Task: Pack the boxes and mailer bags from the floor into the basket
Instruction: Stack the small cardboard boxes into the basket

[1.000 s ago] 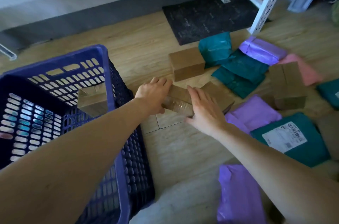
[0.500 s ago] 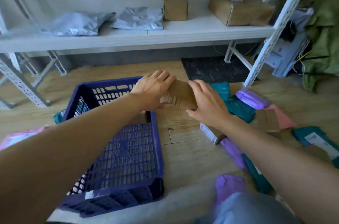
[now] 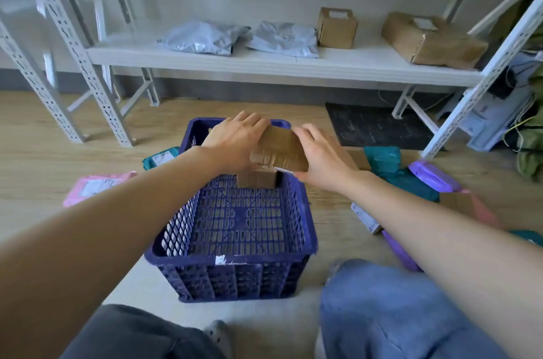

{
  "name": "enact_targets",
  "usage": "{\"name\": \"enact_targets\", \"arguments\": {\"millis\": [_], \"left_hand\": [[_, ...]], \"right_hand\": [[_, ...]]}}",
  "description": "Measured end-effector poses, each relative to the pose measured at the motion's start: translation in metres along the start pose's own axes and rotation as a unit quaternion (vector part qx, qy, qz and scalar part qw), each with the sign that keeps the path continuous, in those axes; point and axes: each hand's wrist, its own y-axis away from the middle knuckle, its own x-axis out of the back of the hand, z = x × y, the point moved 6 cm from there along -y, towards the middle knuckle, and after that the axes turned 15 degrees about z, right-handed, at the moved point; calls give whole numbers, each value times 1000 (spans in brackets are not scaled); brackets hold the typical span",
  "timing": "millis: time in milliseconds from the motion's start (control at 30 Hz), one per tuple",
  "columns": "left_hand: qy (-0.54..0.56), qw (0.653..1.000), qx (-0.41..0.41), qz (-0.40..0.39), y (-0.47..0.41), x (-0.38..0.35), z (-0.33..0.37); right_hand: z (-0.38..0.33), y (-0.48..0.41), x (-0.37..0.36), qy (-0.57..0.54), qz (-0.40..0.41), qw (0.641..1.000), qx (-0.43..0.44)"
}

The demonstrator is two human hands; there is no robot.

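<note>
It's early days, I'd say. One box [image 3: 257, 179] sits in the basket [image 3: 235, 260] against its far wall. A taped box [image 3: 279, 150] hangs over the far rim at the centre of the frame, with the left hand [image 3: 235, 141] and the right hand [image 3: 320, 158] each keeping a grip clamped on one end. Most of the job is left: a teal bag [image 3: 382, 158] and a purple bag [image 3: 432, 178] lie on the floor [image 3: 44, 158] at middle right, and a pink bag [image 3: 97, 185] at middle left (more lie beyond the arms).
</note>
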Motion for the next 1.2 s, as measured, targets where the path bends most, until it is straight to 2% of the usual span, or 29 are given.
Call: {"name": "enact_targets", "arguments": {"millis": [200, 633, 1033, 1200], "left_hand": [[7, 997, 65, -40, 30, -51, -48], [48, 978, 123, -163, 41, -228, -92], [107, 957, 161, -219, 33, -338, -112], [112, 959, 160, -205, 30, -359, -113]], "right_hand": [[-22, -24, -69, -20, -63, 997, 32], [13, -39, -248, -30, -191, 981, -23], [36, -59, -337, 8, -240, 967, -81], [44, -62, -352, 19, -245, 965, -96]]}}
